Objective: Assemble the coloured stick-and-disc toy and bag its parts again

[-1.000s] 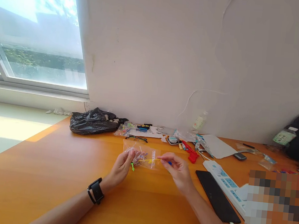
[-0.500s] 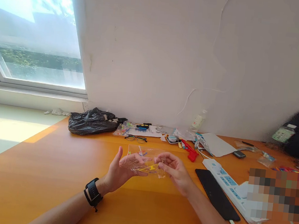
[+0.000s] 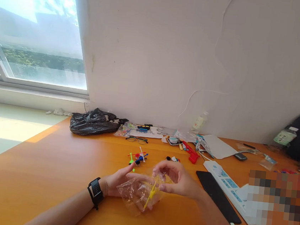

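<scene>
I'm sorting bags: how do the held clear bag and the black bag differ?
The clear bag is see-through, the black bag opaque. The right hand holds the clear bag; the black bag rests on the table. The clear bag looks thin, the black bag bulky. Both are crinkled.

Desk (image 3: 54, 159), window (image 3: 43, 33) and power strip (image 3: 229, 187) suggest a study or office.

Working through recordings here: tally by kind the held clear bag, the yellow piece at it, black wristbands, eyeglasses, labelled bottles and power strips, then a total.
Held clear bag: 1
Yellow piece: 1
Black wristband: 1
Eyeglasses: 1
Labelled bottles: 2
Power strip: 1
Total: 7
</scene>
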{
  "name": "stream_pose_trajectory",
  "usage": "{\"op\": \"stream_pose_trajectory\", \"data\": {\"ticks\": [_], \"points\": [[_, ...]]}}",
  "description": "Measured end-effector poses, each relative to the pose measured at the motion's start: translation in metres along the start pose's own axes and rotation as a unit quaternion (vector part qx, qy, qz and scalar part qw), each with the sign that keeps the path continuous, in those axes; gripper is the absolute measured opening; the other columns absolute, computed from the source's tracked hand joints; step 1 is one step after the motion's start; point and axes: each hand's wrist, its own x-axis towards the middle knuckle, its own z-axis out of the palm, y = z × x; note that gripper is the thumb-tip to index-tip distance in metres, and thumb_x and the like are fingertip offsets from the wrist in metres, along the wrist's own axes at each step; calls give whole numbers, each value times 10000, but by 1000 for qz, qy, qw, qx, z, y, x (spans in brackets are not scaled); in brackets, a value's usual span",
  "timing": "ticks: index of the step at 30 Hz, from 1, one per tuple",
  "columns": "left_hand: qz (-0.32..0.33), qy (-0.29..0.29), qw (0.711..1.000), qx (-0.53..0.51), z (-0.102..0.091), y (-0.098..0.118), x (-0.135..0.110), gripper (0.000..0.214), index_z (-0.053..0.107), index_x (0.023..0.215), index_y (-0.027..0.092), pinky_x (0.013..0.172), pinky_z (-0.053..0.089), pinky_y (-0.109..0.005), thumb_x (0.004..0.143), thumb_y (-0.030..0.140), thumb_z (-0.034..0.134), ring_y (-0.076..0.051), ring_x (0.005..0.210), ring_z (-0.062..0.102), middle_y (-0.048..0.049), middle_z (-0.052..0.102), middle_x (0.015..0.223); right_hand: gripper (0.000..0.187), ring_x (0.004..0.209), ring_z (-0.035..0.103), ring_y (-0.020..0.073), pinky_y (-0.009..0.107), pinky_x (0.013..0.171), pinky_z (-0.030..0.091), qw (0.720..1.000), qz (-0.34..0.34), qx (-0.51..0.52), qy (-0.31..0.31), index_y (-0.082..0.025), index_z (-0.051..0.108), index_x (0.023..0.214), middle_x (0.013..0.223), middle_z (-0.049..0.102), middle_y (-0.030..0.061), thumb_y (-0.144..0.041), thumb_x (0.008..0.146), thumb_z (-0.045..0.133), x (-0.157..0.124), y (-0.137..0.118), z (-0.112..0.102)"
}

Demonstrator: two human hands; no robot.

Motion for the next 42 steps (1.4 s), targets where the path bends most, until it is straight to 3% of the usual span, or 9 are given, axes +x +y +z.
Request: {"op": "stream_pose_trajectory", "data": {"ticks": [6,12,14,17,18,21,27,33,42], "points": [[-43,-65,996,52,17,1,2,986,498,1515,128,1015,441,-510,734,692,707,-429,1235,627,-217,647,1361,282,868,654,209,316,802,517,990,40,-106,-81,-276,781,1086,992,747,38,-406,836,798,13,-36,11],[-40,-90,995,28,17,-3,7,894,479,1526,122,1020,426,-509,712,406,713,-382,1096,698,-166,735,1106,336,933,659,205,302,835,510,980,33,-139,-139,-275,768,1182,1111,751,39,-417,879,740,47,-71,-13],[-38,-83,996,24,16,-3,7,865,498,1514,140,985,448,-468,702,357,703,-357,1066,708,-149,729,1109,316,879,660,185,286,792,507,988,31,-121,-91,-261,766,1154,1097,751,42,-459,926,674,62,-71,-26],[-47,-88,995,24,17,-2,8,875,464,1541,188,915,467,-417,705,316,687,-330,1039,721,-132,719,1145,333,834,634,163,278,776,489,988,14,-146,56,-227,758,1061,1065,742,48,-492,985,572,88,-48,-43],[-51,-91,994,26,17,-3,8,881,451,1549,196,905,466,-411,705,304,680,-329,1040,723,-129,719,1149,329,840,632,167,275,762,484,980,31,-182,69,-219,753,1055,1062,742,52,-489,981,579,96,-36,-46],[-56,-92,994,25,15,-5,10,886,427,1561,208,913,457,-412,707,270,655,-335,1067,720,-124,723,1155,263,833,643,176,258,700,463,939,117,-322,-13,-204,766,1027,1030,756,54,-412,926,640,117,7,-50],[-46,-82,995,20,9,-11,12,819,416,1568,194,886,483,-443,769,256,587,-345,1034,729,-139,735,1110,145,726,657,171,233,621,436,922,166,-334,-104,-209,789,828,844,769,23,-338,764,793,128,64,-40],[-49,-72,996,23,5,-11,9,748,444,1546,169,876,493,-452,825,291,601,-343,998,733,-144,736,1080,129,699,633,161,228,607,427,927,163,-324,-97,-191,774,786,772,746,20,-320,791,769,134,77,-37],[-9,-56,998,24,7,-9,8,782,476,1520,127,774,484,-326,825,401,709,-288,985,713,-162,719,1113,96,730,644,158,220,629,440,936,156,-306,-81,-181,749,830,804,745,21,-248,772,788,137,76,-27]]}}
